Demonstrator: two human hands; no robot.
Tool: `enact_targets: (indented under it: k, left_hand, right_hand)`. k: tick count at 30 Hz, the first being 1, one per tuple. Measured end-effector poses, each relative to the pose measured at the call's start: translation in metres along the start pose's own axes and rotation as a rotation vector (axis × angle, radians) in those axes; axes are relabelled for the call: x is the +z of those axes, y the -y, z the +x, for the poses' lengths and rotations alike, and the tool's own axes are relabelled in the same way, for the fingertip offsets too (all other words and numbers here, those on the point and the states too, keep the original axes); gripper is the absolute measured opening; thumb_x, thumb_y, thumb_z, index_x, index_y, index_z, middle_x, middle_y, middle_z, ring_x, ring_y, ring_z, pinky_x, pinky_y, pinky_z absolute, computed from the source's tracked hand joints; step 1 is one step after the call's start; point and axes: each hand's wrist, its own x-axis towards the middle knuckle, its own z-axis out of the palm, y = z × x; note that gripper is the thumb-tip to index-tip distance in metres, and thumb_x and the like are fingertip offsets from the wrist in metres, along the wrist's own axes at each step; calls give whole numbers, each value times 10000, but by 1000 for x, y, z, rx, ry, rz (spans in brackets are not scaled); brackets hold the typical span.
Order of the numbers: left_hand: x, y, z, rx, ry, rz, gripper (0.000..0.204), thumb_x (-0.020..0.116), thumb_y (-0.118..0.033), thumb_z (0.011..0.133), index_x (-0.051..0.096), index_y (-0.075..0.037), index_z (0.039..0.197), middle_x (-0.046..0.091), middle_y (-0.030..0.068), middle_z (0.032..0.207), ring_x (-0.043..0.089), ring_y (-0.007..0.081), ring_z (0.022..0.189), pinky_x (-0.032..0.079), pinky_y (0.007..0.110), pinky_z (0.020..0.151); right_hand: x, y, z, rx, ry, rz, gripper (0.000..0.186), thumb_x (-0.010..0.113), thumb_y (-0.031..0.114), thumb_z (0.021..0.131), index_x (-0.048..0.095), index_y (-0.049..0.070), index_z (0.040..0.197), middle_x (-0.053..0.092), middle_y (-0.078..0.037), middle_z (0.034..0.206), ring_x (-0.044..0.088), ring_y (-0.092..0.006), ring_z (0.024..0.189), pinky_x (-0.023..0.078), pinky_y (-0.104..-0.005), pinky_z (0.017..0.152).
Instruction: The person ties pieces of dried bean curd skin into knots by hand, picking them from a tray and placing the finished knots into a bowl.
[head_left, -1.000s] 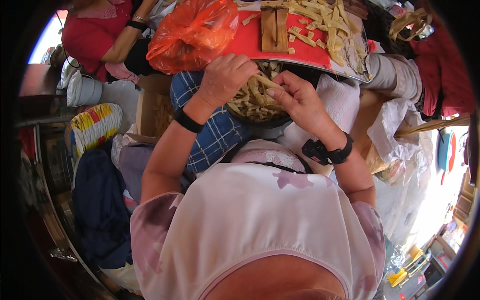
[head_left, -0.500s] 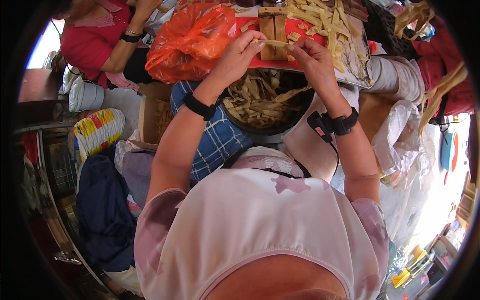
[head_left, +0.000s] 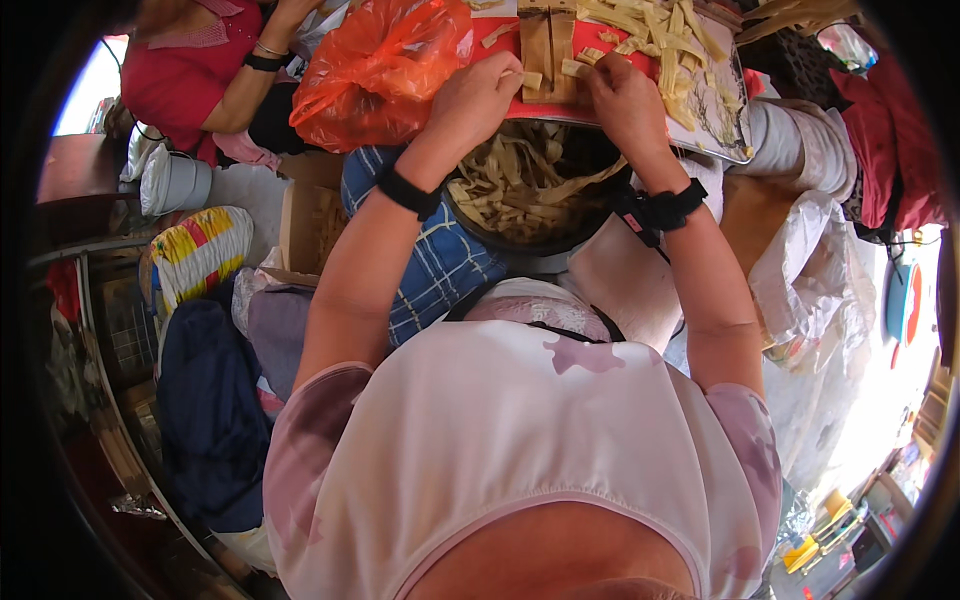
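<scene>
My left hand [head_left: 482, 95] is closed at the left side of an upright-slotted wooden block [head_left: 536, 48]. A pale tan end of a dried strip [head_left: 532, 79] sticks out from its fingertips against the block. On the block's other side, my right hand [head_left: 626, 102] is closed too, with another tan strip end [head_left: 573, 68] at its fingers. Whether these ends are one strip or two pieces I cannot tell. Both hands rest low over the red board [head_left: 505, 44]. Below them stands a dark round tub [head_left: 560, 250] holding many long dried strips [head_left: 530, 195].
An orange plastic bag [head_left: 385, 75] lies left of the block. Cut strips [head_left: 665, 45] are heaped at the right on a metal tray [head_left: 738, 145]. Another person's arm [head_left: 235, 100] is at far left. A cardboard box [head_left: 298, 235] stands near the blue checked cloth [head_left: 435, 270].
Both hands have come down from above the wooden block to its sides. The strip stretched between them no longer shows whole; only short ends are visible by the fingers.
</scene>
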Motion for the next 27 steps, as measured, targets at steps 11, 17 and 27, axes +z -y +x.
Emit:
enact_targets:
  k: [11,17,27]
  left_hand:
    - [21,-7,-90,-356,383,-1398,343,437,-308,943,572,-22,1075,601,36,940,574,129,846,458,253,724]
    - [4,-3,-92,-333,463,-1562,218,506,-193,895,548,-38,1043,578,30,868,567,119,777,464,243,655]
    - [0,-26,-99,379,-263,-122,212,489,1,752,544,-42,951,527,139,848,522,345,828,436,401,720]
  right_hand:
    - [-15,72,-96,-490,2,524,128,621,87,791,592,36,905,588,-124,804,572,-310,763,470,-353,670]
    - [-15,73,-110,-279,271,859,89,563,78,848,571,16,911,588,-131,772,565,-302,688,472,-324,626]
    - [-7,57,-90,269,403,1081,208,455,205,919,512,28,826,468,-17,597,457,-107,503,393,-266,428]
